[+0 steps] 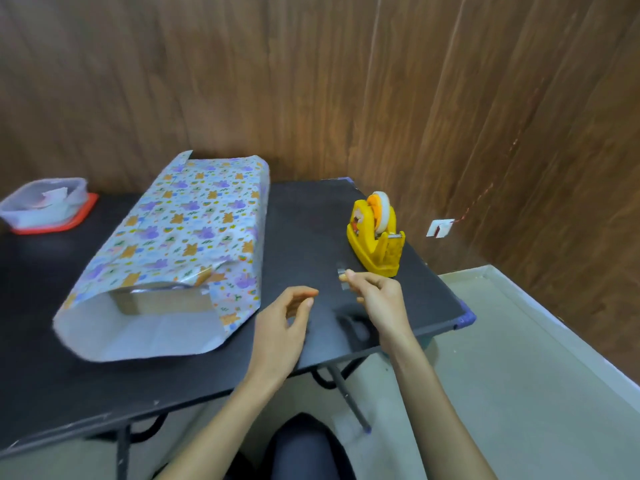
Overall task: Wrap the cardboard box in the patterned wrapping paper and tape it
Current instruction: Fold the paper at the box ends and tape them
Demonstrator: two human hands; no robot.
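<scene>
Loosely, paper (194,220) sleeving box (162,301), end open, right hand (379,299) pinching tape (343,277), left hand (284,323) slack

My bare arms and dark lap

My left hand (284,327) and right hand (377,299) are bare, and my left forearm (214,420) and right forearm (436,403) are uncovered down to the bottom edge. Short, pale nails show on a few fingertips. Between my arms, my lap (304,448) is covered in plain, dark, nearly black cloth.
</scene>
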